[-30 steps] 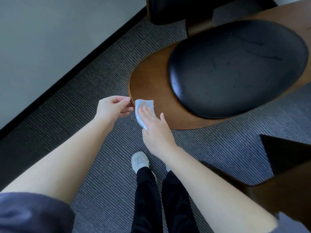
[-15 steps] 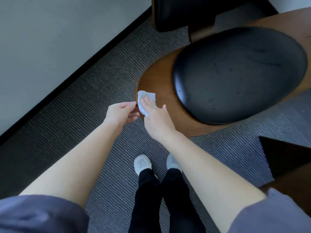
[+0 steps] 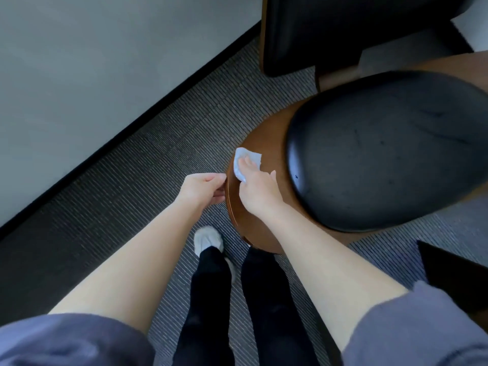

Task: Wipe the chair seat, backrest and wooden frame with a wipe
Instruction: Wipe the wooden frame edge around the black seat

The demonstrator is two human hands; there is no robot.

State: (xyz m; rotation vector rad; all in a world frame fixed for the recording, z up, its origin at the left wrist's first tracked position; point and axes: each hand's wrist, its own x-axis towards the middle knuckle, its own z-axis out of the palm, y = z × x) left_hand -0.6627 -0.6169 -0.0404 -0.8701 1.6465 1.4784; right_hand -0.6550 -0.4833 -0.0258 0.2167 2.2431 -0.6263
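The chair has a black padded seat [image 3: 390, 159] set on a brown wooden frame [image 3: 266, 138], with the black backrest [image 3: 330, 30] at the top. A white wipe [image 3: 252, 157] lies on the left rim of the wood. My right hand [image 3: 257, 190] presses flat on the wipe with straight fingers. Beside it my left hand [image 3: 203, 187] grips the outer edge of the wooden frame, fingers curled round the rim.
Striped grey carpet [image 3: 163, 154] covers the floor, meeting a pale wall [image 3: 92, 62] with a black skirting line at left. My legs and a light shoe [image 3: 207, 239] stand just below the chair. A dark furniture corner [image 3: 449, 276] juts in at lower right.
My right hand has slid the wipe farther along the wooden rim, away from me. My left hand stays at the rim's edge. The view has shifted closer to the chair.
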